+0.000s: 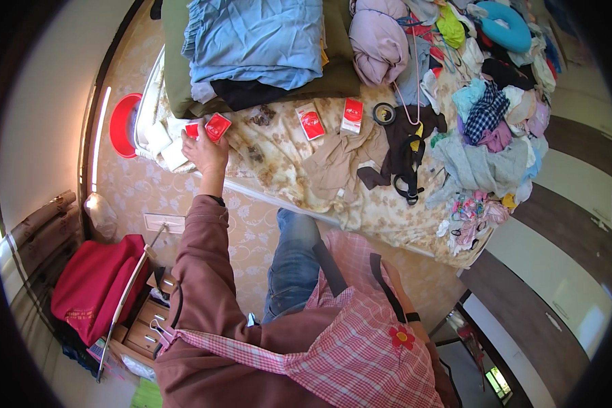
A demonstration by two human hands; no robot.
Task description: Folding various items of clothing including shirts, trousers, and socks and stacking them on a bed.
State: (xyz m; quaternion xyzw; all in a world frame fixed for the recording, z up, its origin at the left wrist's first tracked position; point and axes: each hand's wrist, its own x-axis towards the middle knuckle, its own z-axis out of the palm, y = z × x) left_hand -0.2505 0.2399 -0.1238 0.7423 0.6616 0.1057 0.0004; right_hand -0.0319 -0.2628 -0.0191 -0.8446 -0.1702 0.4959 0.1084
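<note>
My left hand (207,154) reaches out over the near left part of the bed. Its fingers are closed around a small red box with a pale edge (217,127). Another bit of red (192,130) shows by the fingertips, partly covered by them. Two similar red-and-white boxes lie to the right: one tilted box (311,122) and one more upright box (352,115). Low on the right, my right hand (396,289) hangs beside the pink checked apron (360,340). The apron covers much of it, so its fingers are hidden.
The bed's patterned sheet (279,160) carries folded blue cloth (255,44), a beige garment (343,163), a black tape roll (384,113) and a clothes heap (486,163). A red basin (124,126) stands left. A red cloth (102,285) lies over drawers. Cabinets (557,272) line the right.
</note>
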